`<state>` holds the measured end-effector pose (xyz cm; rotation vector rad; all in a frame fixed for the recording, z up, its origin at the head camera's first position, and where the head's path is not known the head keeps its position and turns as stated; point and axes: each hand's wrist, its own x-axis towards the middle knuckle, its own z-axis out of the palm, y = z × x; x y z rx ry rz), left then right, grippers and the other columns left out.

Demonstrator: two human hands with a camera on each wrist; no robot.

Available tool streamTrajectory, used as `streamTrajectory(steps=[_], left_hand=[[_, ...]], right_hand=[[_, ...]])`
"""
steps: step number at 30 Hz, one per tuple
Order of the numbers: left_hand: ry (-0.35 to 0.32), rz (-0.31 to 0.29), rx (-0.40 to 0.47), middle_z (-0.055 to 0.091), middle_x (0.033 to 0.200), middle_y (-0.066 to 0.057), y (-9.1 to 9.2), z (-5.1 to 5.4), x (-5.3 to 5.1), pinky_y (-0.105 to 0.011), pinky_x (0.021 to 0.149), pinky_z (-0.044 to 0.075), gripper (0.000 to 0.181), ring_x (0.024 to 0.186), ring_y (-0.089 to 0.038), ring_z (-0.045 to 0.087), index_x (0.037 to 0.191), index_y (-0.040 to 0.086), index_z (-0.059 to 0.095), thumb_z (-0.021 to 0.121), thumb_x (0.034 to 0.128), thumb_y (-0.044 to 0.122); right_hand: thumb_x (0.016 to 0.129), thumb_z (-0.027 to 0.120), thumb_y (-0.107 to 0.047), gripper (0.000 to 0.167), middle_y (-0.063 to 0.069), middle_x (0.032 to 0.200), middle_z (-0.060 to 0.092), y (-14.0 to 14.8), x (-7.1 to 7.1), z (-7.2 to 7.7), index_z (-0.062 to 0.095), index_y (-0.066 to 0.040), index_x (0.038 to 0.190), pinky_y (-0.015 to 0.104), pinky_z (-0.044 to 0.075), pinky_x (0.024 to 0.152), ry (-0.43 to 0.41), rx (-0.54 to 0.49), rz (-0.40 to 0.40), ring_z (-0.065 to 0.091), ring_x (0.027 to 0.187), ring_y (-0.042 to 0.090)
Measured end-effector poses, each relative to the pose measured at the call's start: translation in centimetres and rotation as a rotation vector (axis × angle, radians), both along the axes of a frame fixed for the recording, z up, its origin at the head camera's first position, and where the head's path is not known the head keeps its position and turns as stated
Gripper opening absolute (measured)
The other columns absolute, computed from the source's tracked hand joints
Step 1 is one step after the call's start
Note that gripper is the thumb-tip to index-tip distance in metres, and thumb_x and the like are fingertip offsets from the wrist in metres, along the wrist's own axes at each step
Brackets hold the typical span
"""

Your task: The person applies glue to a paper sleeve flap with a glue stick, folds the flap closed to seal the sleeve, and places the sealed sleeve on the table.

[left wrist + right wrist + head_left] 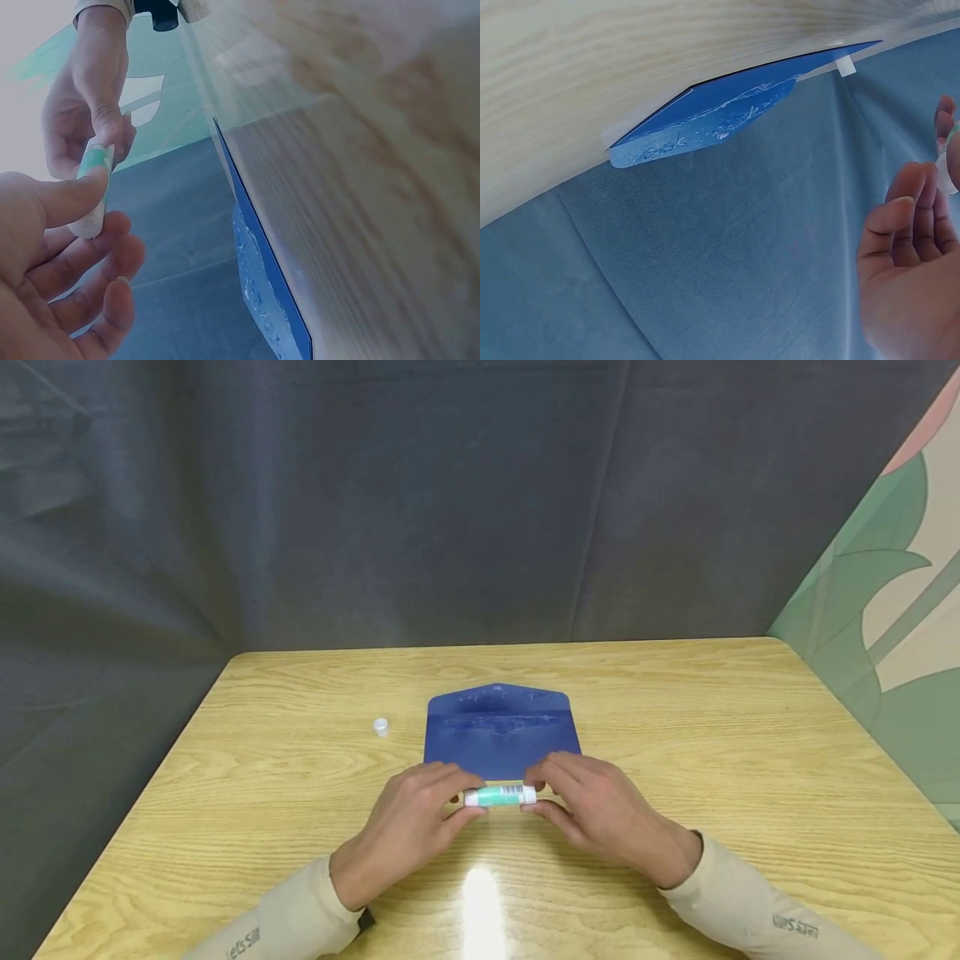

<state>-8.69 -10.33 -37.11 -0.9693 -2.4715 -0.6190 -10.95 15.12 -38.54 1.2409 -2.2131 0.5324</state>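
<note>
A glue stick (500, 796), white with a green label and a barcode, is held level between both hands just in front of the blue envelope (498, 747). Thumb and fingers of my left hand (412, 810) pinch its left end; my right hand (600, 806) pinches the other end. The left wrist view shows the glue stick (93, 161) between the two hands, while in the right wrist view it is mostly cut off at the edge. The envelope lies with its flap raised away from me, and whitish smears mark the flap (697, 139).
A small white cap (381, 727) stands on the wooden table (262, 777), left of the envelope. Dark cloth (420, 510) hangs behind the table and along its left side. A patterned green and pink surface (900, 610) borders the right side.
</note>
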Motion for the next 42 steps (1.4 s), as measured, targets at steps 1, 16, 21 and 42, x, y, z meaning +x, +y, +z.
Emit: streamTrajectory(steps=[1,16,21,42], left_hand=[[0.005,0.001,-0.003,0.074,0.086,0.005,0.0,-0.01,0.0,-0.016,0.06,0.047,0.028,0.067,-0.005,0.059,0.097,0.013,0.075,0.087,0.0744,0.024],[0.056,-0.004,-0.008,0.076,0.084,0.005,0.09,-0.03,0.09,-0.019,0.063,0.05,0.026,0.069,-0.007,0.063,0.092,0.015,0.076,0.089,0.0717,0.024],[0.044,-0.009,-0.004,0.076,0.085,0.004,0.13,0.05,0.21,-0.021,0.064,0.051,0.026,0.07,-0.008,0.064,0.092,0.014,0.076,0.089,0.0718,0.025],[0.035,-0.007,-0.002,0.075,0.085,0.005,0.23,-0.09,0.19,-0.021,0.063,0.049,0.026,0.068,-0.005,0.061,0.094,0.014,0.075,0.088,0.0749,0.026]], right_hand=[[0.1,0.059,-0.038,0.024,-0.006,0.084,0.062,0.01,0.0,0.01,0.062,-0.013,0.099,0.016,0.042,0.059,-0.002,0.0,0.001,0.046,0.066,0.002],[0.105,0.049,-0.037,0.026,-0.012,0.078,0.056,-0.06,0.16,-0.36,0.062,-0.017,0.095,0.021,0.045,0.062,-0.027,0.077,-0.015,0.048,0.068,0.002],[0.106,0.045,-0.034,0.026,-0.012,0.078,0.054,-0.08,0.2,-0.46,0.062,-0.017,0.096,0.021,0.044,0.062,-0.041,0.091,-0.008,0.047,0.067,0.002],[0.104,0.052,-0.026,0.017,-0.014,0.067,0.041,-0.08,0.39,-0.21,0.055,-0.02,0.089,0.015,0.033,0.059,-0.137,0.065,-0.012,0.036,0.062,-0.001]])
